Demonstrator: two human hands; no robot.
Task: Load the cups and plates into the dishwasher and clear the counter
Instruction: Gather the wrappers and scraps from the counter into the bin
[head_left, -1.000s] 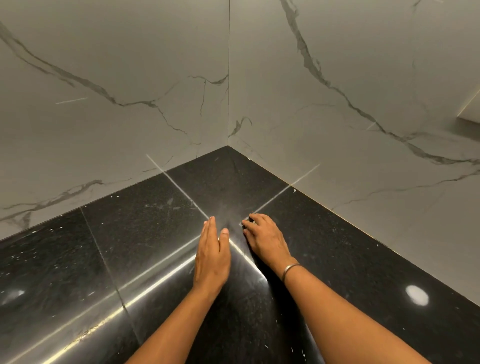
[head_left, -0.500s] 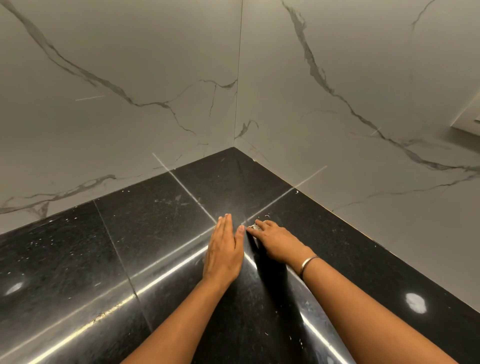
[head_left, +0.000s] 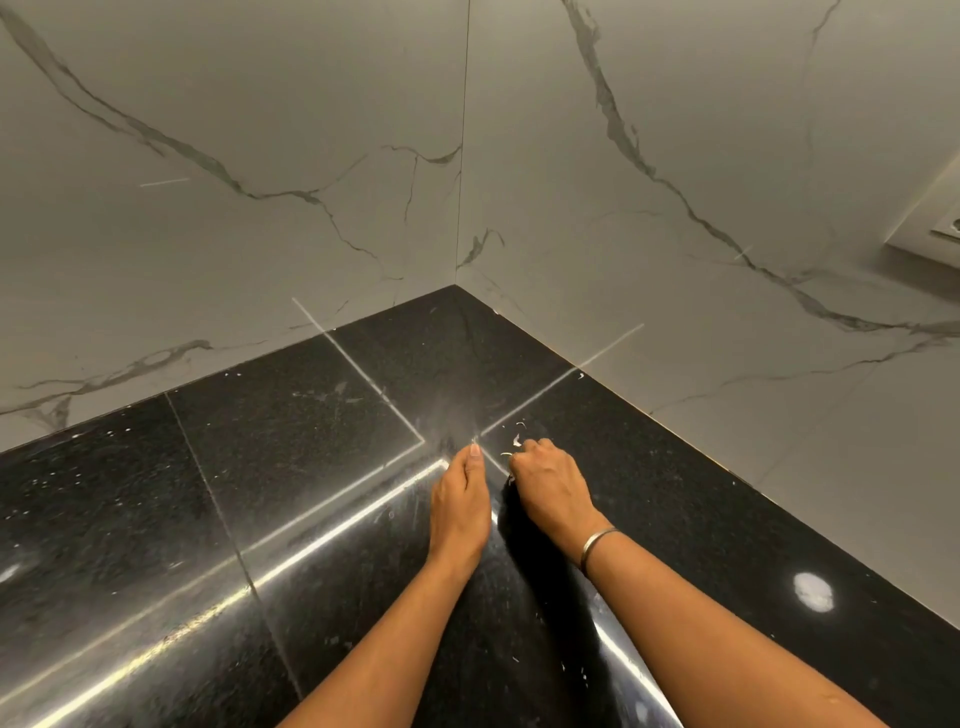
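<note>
A glossy black stone counter fills the lower part of the view and runs back into a corner between two grey-veined marble walls. Both forearms reach over it towards that corner. The left hand stands on its little-finger edge on the counter, fingers straight and pressed together, thumb on top. Just beside it, not touching, the right hand has its fingers curled under, knuckles up, fingertips down on the counter. Whether they pinch anything cannot be told. A few small pale scraps lie on the counter just beyond the right hand. A thin metal bangle circles the right wrist
</note>
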